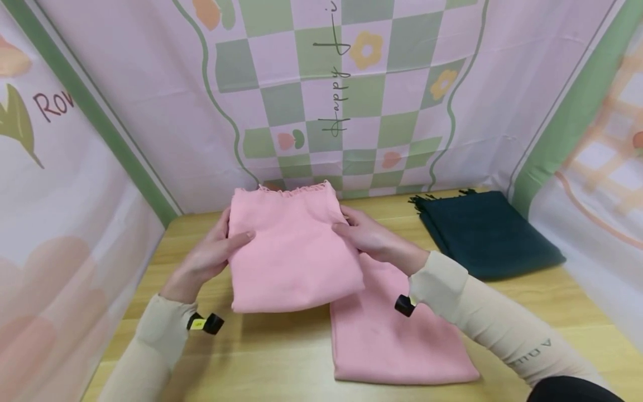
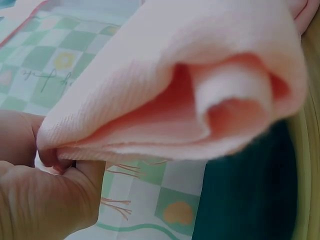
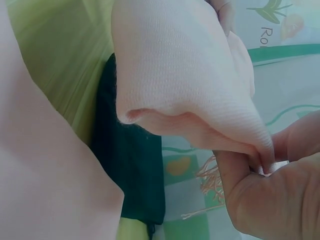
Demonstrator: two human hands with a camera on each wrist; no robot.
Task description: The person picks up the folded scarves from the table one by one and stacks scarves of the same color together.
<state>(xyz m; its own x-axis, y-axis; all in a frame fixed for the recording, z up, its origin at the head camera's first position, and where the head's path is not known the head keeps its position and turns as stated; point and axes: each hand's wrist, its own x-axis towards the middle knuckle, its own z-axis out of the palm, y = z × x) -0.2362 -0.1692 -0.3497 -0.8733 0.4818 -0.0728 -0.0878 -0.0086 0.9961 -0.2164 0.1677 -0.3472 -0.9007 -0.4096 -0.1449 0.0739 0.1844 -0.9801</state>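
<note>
Raised above the wooden table is a folded pink scarf [image 1: 291, 254] with a fringe along its far edge. My left hand [image 1: 208, 254] grips its left side, thumb on top and fingers underneath. On the opposite side my right hand [image 1: 369, 231] holds it the same way. The folded layers [image 2: 235, 105] gape at the side in the left wrist view. Loose fringe [image 3: 212, 180] hangs by the fingers in the right wrist view. Another folded pink cloth [image 1: 397, 340] lies flat on the table, partly under the held scarf and my right forearm.
A folded dark green scarf [image 1: 487, 240] with fringe lies at the back right of the wooden table [image 1: 281, 357]. Dark green cloth [image 3: 135, 175] also shows beyond the held scarf in the right wrist view. Printed fabric walls [image 1: 150, 84] enclose the table's back and sides.
</note>
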